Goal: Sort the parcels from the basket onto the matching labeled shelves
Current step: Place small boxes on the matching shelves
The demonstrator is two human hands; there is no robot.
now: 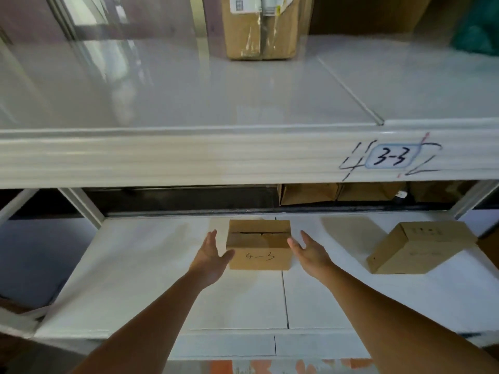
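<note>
Forearms come up from the bottom edge, one each side of the box (pixel 258 245); left hand (pixel 213 253) has straight, spread fingers beside the box's left face, thumb tip at or just touching the lower left front corner, can't tell which; right hand (pixel 310 251) also flat and wide, fingers straight, just beside the right face with a thin gap showing; neither hand grips anything; box sits on the lower shelf (pixel 151 279), about mid-width, straddling the panel seam, well back from the front edge, "4-3" handwritten on its front face; judgement: small corrugated carton, likely light, stiff at walls and corners, weaker on top since the flaps look untaped with a dark slit between them; dry card on smooth painted steel will probably slide easily, so push or squeeze on the two side faces low down, not on the flaps; contents unknown, so fragility can't be called; second box (pixel 421 247) stands turned at an angle toward the right edge of the same shelf, markings too faint to read; upper shelf (pixel 189 103) carries a taped parcel (pixel 263 27) at its back, cut off at the top; its front rail tag (pixel 391 157) reads "3-3" over scrawled pen marks; lower shelf's own label isn't visible; basket not in frame; more cartons behind the rail are mostly hidden.
</note>
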